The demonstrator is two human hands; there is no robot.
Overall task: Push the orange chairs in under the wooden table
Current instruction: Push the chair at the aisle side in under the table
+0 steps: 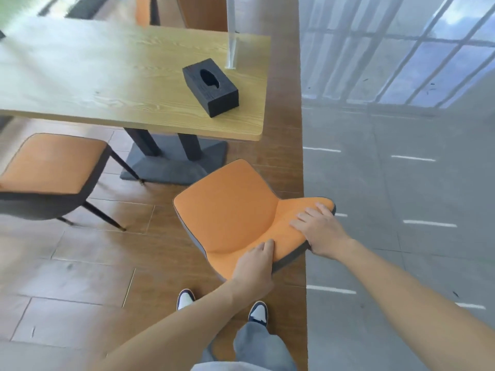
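Note:
An orange chair (pixel 227 210) with a dark shell stands just off the near right corner of the wooden table (pixel 107 84), turned at an angle, its seat clear of the tabletop. My left hand (pixel 254 266) grips the top edge of its backrest on the left. My right hand (pixel 318 228) lies over the backrest's right part, fingers curled on the orange padding. A second orange chair (pixel 51 162) stands at the left, its seat partly under the table's near edge. Further orange chair backs (pixel 143 9) show beyond the far side.
A black tissue box (pixel 211 87) sits on the table near its right end. The table's dark pedestal base (pixel 174 164) rests on the wooden floor ahead of the chair. A glass wall (pixel 401 129) runs along the right. My shoes (pixel 258 313) stand behind the chair.

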